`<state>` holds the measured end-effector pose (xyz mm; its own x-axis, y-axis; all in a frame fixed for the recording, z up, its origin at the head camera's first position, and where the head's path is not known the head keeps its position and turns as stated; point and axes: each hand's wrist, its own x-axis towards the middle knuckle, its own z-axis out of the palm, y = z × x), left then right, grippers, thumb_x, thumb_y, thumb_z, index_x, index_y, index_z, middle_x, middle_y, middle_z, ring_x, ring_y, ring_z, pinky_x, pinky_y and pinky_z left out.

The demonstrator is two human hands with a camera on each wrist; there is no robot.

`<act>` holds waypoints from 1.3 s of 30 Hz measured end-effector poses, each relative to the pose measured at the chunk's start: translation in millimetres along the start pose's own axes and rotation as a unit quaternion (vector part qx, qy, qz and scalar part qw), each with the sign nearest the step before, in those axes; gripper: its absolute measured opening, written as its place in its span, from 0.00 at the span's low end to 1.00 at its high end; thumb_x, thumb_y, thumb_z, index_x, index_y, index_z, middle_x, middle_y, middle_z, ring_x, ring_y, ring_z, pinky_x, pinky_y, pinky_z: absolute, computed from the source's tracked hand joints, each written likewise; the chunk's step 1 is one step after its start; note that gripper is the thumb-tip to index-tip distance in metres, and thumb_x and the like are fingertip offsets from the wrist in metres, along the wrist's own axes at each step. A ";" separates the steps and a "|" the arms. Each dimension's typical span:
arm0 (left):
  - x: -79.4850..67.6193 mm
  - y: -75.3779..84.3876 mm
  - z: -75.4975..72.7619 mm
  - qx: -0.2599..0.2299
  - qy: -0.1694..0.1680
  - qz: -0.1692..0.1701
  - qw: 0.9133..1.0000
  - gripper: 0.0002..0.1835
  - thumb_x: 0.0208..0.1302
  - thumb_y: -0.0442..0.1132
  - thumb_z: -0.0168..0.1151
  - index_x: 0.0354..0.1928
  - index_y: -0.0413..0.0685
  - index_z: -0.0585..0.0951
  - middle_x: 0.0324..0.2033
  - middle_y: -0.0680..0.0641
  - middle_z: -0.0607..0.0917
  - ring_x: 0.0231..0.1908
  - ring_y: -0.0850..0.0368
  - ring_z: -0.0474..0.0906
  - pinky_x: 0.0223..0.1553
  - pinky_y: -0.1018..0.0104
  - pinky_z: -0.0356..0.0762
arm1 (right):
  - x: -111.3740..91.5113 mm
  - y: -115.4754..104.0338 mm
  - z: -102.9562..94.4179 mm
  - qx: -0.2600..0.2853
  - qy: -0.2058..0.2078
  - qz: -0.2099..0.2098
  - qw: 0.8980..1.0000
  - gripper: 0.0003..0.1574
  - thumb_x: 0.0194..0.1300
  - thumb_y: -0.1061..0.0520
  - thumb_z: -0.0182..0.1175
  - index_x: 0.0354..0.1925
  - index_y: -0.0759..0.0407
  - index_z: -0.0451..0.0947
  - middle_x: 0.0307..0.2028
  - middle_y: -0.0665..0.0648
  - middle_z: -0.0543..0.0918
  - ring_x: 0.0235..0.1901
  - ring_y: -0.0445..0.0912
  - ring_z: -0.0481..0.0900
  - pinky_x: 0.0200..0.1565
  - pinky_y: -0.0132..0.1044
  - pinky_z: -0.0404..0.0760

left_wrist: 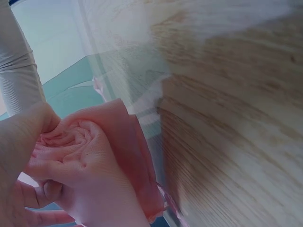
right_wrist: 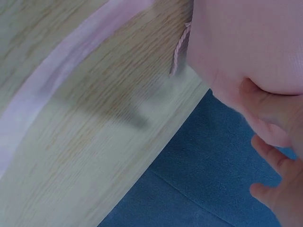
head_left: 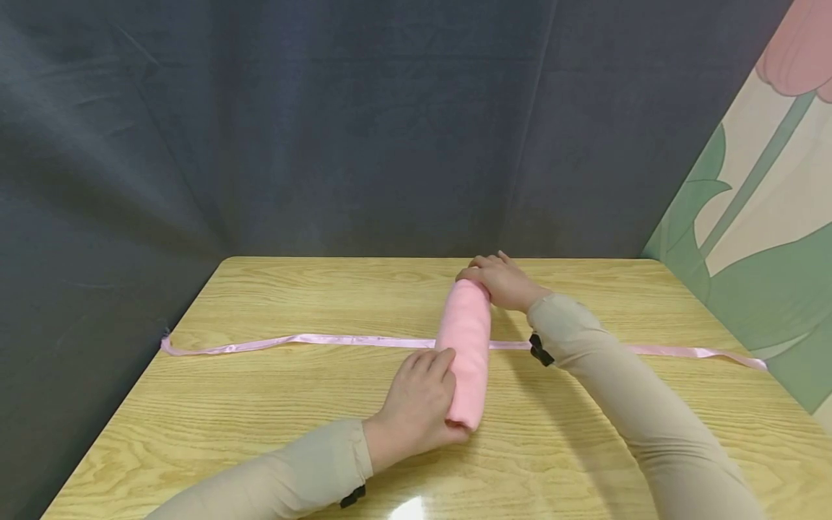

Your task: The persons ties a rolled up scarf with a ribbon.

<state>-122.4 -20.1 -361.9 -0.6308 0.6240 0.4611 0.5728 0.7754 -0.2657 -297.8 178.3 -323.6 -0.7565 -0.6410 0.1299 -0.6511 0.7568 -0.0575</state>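
A pink scarf, rolled into a thick cylinder, lies lengthwise across a pale pink satin ribbon. My left hand grips its near end, fingers over the left side and thumb at the end. At the far end my right hand holds the roll, with fingers over the top. Spiral folds of the scarf's near end show beside the thumb in the left wrist view. A twisted fringe strand hangs out from the roll in the right wrist view. The ribbon's middle is hidden under the roll.
The wood-grain table has a dark cloth hanging behind it and along the left. A wall with painted flowers borders the right side. Both ribbon ends reach towards the table's side edges.
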 end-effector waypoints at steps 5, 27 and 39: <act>1.0 1.8 0.7 0.004 -0.002 -0.001 1.000 0.34 0.34 0.72 0.64 0.31 0.49 0.80 0.49 0.50 0.76 0.47 0.57 0.74 0.53 0.65 0.69 | 3.1 -0.1 1.3 0.001 0.000 -0.011 1.000 0.32 0.50 0.75 0.62 0.51 0.50 0.77 0.49 0.60 0.78 0.53 0.61 0.73 0.62 0.69 0.54; 5.7 8.4 5.8 0.006 -0.029 -0.007 1.000 0.33 0.37 0.72 0.62 0.30 0.49 0.80 0.50 0.49 0.76 0.47 0.56 0.72 0.54 0.64 0.68 | 14.1 -4.0 6.9 -0.026 -0.002 -0.042 0.999 0.33 0.48 0.74 0.64 0.51 0.48 0.77 0.50 0.60 0.78 0.53 0.60 0.74 0.63 0.66 0.56; 8.0 9.8 5.5 0.006 -0.051 -0.010 0.999 0.34 0.38 0.73 0.61 0.30 0.48 0.81 0.49 0.50 0.75 0.47 0.56 0.71 0.54 0.63 0.68 | 19.1 -3.5 12.2 -0.042 0.005 -0.058 0.997 0.34 0.47 0.73 0.66 0.51 0.48 0.76 0.50 0.60 0.78 0.53 0.60 0.74 0.62 0.66 0.59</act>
<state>-124.8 -7.0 -365.4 -0.6927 0.6141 0.3782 0.5531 0.7889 -0.2678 -310.7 161.9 -333.0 -0.6754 -0.7239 0.1405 -0.7265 0.6859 0.0418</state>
